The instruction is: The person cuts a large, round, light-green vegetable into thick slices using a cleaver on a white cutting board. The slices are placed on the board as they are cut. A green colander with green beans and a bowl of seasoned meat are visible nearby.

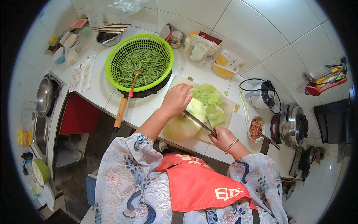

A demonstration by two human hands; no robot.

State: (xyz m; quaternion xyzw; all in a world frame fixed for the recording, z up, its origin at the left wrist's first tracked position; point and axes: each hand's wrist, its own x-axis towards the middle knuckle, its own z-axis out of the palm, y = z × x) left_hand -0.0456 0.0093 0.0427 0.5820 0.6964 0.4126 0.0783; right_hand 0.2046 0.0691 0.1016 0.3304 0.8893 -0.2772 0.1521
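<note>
My right hand, with a bracelet at the wrist, is closed around the handle of a kitchen knife. The blade points up and to the left, against a large pale green vegetable that looks like a cabbage. My left hand grips the far left side of this vegetable, its fingers bent over the top and partly hidden. Flat, pale green pieces are heaped beyond the knife on a whitish cutting board. At the counter's near edge, a smooth, pale rounded surface lies below the blade.
Left of the board, a green colander of cut green beans sits over a wooden-handled pan, with a red-handled spoon in it. At right are a bowl of chopped meat with chopsticks, a white appliance and a metal cooker.
</note>
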